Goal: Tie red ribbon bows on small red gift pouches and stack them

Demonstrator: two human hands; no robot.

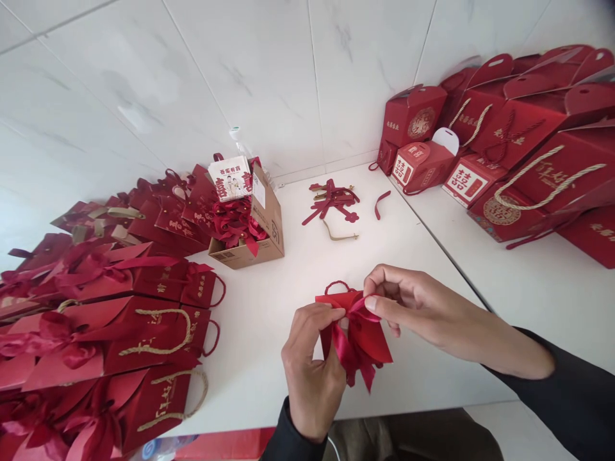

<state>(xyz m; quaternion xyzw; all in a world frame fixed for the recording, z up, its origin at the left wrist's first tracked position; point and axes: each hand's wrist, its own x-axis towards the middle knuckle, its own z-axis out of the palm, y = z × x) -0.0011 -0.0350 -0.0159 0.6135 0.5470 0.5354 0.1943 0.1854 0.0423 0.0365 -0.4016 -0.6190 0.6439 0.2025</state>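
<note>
A small red gift box (377, 342) with a dark red cord handle stands near the table's front edge, between my hands. On its front side hangs a shiny red ribbon bow (346, 351), its tails drooping. My left hand (314, 362) is closed around the left of the box, fingertips and thumb at the bow's knot. Between thumb and forefinger, my right hand (408, 301) pinches a loop of the ribbon at the upper right of the box. Parts of the box and knot are hidden behind the fingers.
Rows of red gift boxes with bows (158, 339) fill the left side. A cardboard carton (269, 237) of red ribbons stands behind them. Loose red straps (334, 200) lie mid-table at the back. More red boxes (542, 128) crowd the right, beyond a table seam.
</note>
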